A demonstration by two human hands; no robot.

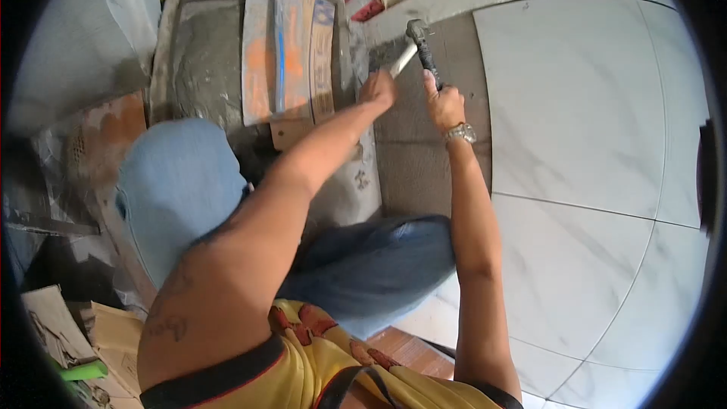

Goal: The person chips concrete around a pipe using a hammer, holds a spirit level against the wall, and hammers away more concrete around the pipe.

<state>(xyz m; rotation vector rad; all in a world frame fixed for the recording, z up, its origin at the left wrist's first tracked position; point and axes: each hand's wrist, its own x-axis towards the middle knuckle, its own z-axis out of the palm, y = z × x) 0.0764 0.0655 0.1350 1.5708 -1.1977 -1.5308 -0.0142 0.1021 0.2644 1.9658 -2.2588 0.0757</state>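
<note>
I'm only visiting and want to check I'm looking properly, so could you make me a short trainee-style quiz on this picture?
1. Which wrist wears the watch?
2. True or false: the left hand holds a pale stick.
3. The right hand is wrapped around:
A. a wet sponge
B. a dark handle
C. a drinking cup

Key:
1. The right wrist.
2. True.
3. B.

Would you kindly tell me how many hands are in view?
2: the left hand, closed around a pale handle, and the right hand, beside it, gripping a dark handle.
</note>
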